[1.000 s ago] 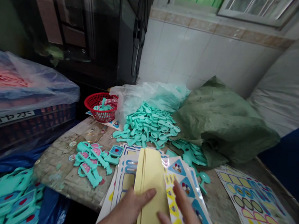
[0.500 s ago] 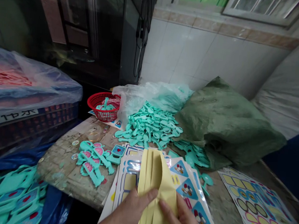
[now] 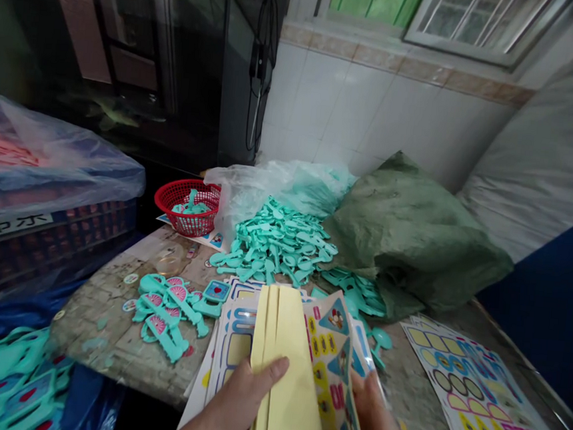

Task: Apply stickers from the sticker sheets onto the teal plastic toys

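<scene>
My left hand (image 3: pixel 237 401) pinches a stack of yellow backing sheets (image 3: pixel 284 355) at the table's front edge, thumb on top. Under a colourful sticker sheet (image 3: pixel 331 366), my right hand (image 3: pixel 376 420) grips that sheet and tilts it up to the right of the yellow stack. More sticker sheets (image 3: pixel 236 331) lie spread beneath. A few turquoise toy pieces with stickers on them (image 3: pixel 168 308) lie to the left on the table.
A pile of turquoise plastic parts (image 3: pixel 278 244) spills from a clear bag before a green sack (image 3: pixel 415 236). A red basket (image 3: pixel 187 206) stands at the back left, another sticker sheet (image 3: pixel 482 386) at the right. A crate under plastic (image 3: pixel 43 187) and a bin of turquoise parts (image 3: pixel 1 377) sit on the left.
My right hand slid from on top of the sticker sheets to under one and lifted it. The left hand kept its hold on the yellow stack.
</scene>
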Tool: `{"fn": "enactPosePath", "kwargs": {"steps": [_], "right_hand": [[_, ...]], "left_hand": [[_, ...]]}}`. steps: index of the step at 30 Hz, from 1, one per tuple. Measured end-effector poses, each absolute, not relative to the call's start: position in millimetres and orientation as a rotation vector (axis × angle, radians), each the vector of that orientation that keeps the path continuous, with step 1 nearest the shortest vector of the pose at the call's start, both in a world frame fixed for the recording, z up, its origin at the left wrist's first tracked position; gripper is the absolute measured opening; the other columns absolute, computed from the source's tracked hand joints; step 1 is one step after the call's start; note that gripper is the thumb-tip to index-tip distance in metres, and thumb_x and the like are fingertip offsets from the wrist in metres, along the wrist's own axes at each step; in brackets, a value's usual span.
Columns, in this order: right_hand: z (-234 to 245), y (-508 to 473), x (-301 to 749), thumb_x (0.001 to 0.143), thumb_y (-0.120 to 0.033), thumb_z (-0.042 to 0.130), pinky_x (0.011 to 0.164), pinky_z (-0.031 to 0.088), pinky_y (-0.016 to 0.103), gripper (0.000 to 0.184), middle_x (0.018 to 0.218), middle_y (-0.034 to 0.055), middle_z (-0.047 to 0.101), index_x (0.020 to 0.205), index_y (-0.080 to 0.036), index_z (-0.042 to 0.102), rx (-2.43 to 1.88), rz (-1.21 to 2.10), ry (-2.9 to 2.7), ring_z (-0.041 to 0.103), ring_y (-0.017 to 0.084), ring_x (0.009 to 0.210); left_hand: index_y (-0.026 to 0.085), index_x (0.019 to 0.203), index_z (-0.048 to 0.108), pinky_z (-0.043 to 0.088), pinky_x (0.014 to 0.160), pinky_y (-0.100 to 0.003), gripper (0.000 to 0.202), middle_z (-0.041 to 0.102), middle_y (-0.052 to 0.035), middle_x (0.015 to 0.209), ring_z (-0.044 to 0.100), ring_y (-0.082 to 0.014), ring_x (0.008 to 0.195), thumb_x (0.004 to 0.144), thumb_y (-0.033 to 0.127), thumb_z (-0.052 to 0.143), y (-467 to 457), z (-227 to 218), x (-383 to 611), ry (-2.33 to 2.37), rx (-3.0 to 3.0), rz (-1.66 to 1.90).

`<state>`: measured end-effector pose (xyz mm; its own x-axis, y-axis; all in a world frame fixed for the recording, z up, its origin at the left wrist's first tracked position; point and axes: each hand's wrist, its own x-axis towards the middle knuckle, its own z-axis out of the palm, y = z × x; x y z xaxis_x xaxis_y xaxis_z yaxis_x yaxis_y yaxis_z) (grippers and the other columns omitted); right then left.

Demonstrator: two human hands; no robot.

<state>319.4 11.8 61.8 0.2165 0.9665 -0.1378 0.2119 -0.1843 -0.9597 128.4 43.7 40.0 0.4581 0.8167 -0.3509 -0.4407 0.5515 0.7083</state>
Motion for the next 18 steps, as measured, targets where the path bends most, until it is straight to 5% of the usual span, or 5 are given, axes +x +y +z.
{"fn": "enactPosePath", "kwargs": {"steps": [8, 13, 18], "right_hand": [[53.5, 8.0, 366.2, 0.075, -0.048, 0.057, 0.067, 0.057, 0.032, 0.053, 0.09, 0.0056, 0.073, 0.121, -0.02, 0.058, -1.908, 0.811, -1.366, 0.069, 0.024, 0.074], [52.6, 8.4, 355.8, 0.085, -0.035, 0.046, 0.087, 0.051, 0.043, 0.05, 0.127, 0.0125, 0.057, 0.133, -0.02, 0.043, -1.763, -0.083, -1.755, 0.059, 0.028, 0.108], [33.6, 7.8, 296.0, 0.085, -0.037, 0.05, 0.089, 0.052, 0.039, 0.061, 0.131, 0.0171, 0.053, 0.137, -0.011, 0.035, -1.625, 0.088, -1.974, 0.055, 0.027, 0.115]], "left_hand": [[0.009, 0.111, 0.06, 0.053, 0.082, -0.044, 0.047, 0.071, -0.0161, 0.101, 0.068, -0.03, 0.089, 0.077, 0.041, 0.065, 43.6, 37.3, 127.9, 0.772, 0.59, 0.825], [0.01, 0.112, 0.059, 0.051, 0.085, -0.044, 0.047, 0.071, -0.0155, 0.101, 0.068, -0.0291, 0.088, 0.076, 0.038, 0.066, 43.7, 38.0, 128.2, 0.76, 0.573, 0.835], [0.009, 0.112, 0.06, 0.052, 0.081, -0.044, 0.046, 0.07, -0.017, 0.104, 0.067, -0.0306, 0.089, 0.075, 0.036, 0.068, 43.0, 42.1, 129.1, 0.732, 0.584, 0.883]]}}
